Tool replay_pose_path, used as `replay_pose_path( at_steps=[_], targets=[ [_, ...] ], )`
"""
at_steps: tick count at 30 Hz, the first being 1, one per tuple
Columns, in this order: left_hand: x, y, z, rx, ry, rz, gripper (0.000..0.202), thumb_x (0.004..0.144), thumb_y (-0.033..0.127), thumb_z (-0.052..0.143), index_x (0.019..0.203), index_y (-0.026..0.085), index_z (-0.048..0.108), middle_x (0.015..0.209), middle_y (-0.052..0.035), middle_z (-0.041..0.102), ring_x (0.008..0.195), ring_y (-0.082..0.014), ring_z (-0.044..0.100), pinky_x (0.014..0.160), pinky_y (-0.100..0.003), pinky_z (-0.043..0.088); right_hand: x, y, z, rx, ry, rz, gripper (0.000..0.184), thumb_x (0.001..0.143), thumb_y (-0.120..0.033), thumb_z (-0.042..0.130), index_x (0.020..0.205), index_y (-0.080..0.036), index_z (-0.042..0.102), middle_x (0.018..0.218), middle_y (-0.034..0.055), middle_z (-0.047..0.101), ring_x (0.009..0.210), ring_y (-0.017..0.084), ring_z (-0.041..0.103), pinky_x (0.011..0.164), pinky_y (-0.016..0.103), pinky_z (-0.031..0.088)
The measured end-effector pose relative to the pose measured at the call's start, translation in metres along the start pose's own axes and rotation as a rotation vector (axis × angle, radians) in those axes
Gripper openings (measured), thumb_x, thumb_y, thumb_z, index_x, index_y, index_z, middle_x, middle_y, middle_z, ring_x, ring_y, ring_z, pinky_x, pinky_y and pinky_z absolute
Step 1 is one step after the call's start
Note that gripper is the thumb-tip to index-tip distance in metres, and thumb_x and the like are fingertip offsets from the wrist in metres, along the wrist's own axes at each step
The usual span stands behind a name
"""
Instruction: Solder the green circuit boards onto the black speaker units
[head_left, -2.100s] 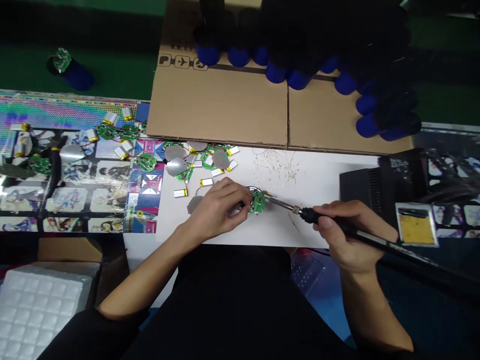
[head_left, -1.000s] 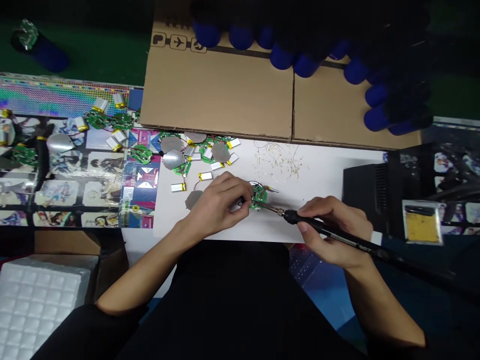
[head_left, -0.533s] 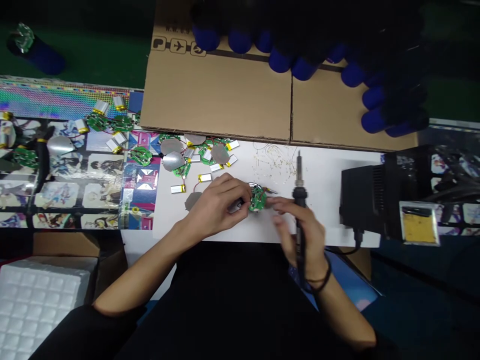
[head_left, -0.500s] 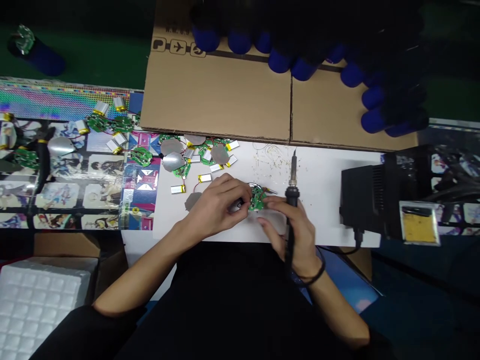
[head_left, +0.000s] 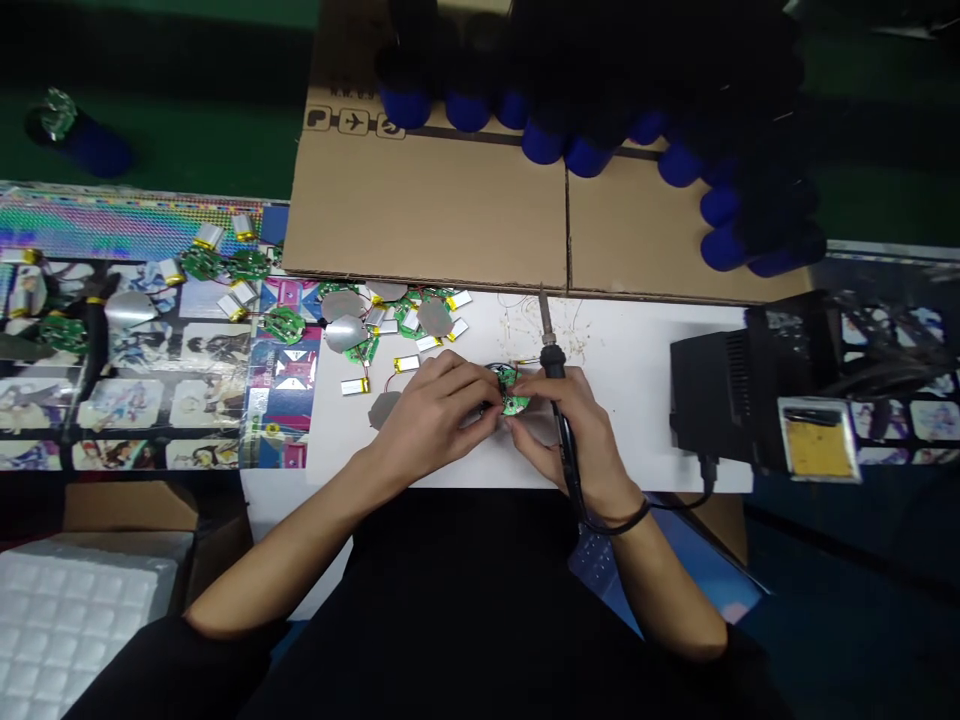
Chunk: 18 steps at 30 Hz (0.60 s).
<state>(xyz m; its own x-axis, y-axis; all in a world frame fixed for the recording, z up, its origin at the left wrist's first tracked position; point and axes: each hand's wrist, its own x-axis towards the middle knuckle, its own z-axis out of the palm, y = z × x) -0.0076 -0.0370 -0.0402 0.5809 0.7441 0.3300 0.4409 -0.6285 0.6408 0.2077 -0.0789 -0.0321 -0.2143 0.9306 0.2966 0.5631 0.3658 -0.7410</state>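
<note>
A small round green circuit board [head_left: 511, 390] lies on the white mat [head_left: 637, 370] at the table's middle. My left hand [head_left: 435, 415] pinches its left side, fingers closed on it. My right hand [head_left: 577, 430] touches the board's right edge with its fingertips while holding a soldering iron [head_left: 553, 365] along the back of the fingers. The iron's tip points away from me, off the board, and its cable runs back over my wrist.
Several green boards, silver batteries and grey discs [head_left: 390, 320] lie scattered left of the mat. A flat cardboard sheet [head_left: 465, 210] with dark blue cylinders [head_left: 720, 245] lies behind. A black soldering station [head_left: 720, 400] with a yellow sponge [head_left: 814, 440] stands at right. White foam tray [head_left: 67, 620] at lower left.
My right hand swung the soldering iron from lying sideways with its tip at the board to pointing away, then moved left until its fingertips reached the board. My left hand stayed.
</note>
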Motion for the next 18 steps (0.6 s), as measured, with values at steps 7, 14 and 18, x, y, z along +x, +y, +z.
replay_pose_path(
  at_steps=[7,14,18],
  targets=[
    [0.001,-0.004,-0.001,-0.064,0.019,0.034,0.005,0.103,0.020,0.067,0.101,0.020,0.071,0.107,-0.0050,0.079,0.097,-0.0202,0.067,0.092,-0.038,0.052,-0.005,-0.003,0.009,-0.094,0.061,-0.028,0.027,0.097,-0.014,0.070,0.118,-0.030,0.065,0.098,0.0032,0.079,0.093,0.026,0.066,0.083,0.045,0.059],
    [0.003,-0.013,-0.004,-0.048,0.002,0.155,0.007,0.103,0.023,0.070,0.108,0.022,0.074,0.113,-0.0049,0.080,0.100,-0.0216,0.061,0.093,-0.038,0.052,-0.001,0.002,0.001,-0.009,0.005,-0.064,0.033,0.097,-0.010,0.066,0.124,-0.029,0.063,0.099,0.0036,0.078,0.098,0.025,0.066,0.085,0.042,0.059],
    [0.007,-0.010,-0.008,0.040,-0.084,0.153,0.011,0.106,0.023,0.064,0.109,0.022,0.074,0.116,-0.0047,0.080,0.103,-0.0239,0.061,0.095,-0.040,0.050,-0.005,0.001,-0.008,0.041,0.021,-0.020,0.027,0.099,-0.016,0.066,0.122,-0.030,0.066,0.105,0.0046,0.079,0.101,0.025,0.069,0.090,0.045,0.060]
  ],
)
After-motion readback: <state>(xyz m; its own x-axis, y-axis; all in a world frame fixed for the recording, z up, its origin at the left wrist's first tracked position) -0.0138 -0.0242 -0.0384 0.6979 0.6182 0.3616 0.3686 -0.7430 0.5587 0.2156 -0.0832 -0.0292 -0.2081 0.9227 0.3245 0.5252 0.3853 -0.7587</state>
